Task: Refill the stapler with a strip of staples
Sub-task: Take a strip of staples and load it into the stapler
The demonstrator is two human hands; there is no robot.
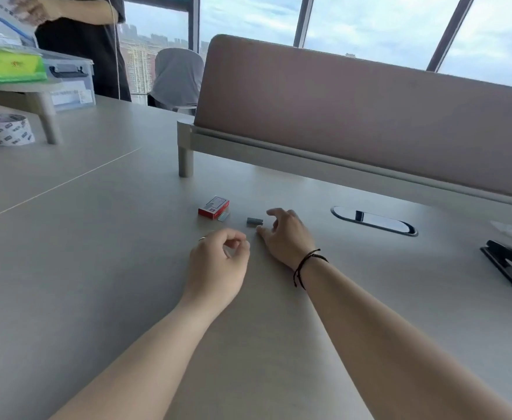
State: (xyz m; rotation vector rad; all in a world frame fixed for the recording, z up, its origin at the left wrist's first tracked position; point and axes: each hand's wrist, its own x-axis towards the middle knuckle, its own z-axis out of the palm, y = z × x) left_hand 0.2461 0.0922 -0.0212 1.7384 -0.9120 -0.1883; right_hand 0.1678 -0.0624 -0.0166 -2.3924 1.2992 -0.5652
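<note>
A small grey strip of staples (254, 221) lies on the grey desk (97, 237). My right hand (285, 234) hovers just right of it, thumb and fingers spread, holding nothing. My left hand (218, 262) rests nearer to me, fingers loosely curled with nothing visible in them. A red staple box (213, 207) lies behind, a second grey strip (223, 216) poking out beside it. The black stapler (509, 265) lies opened out at the far right edge, apart from both hands.
A brown desk divider (354, 116) on a metal rail runs across the back. An oval cable port (374, 221) sits right of the hands. A tape roll (7, 128), a shelf with boxes and a person in black stand at the far left.
</note>
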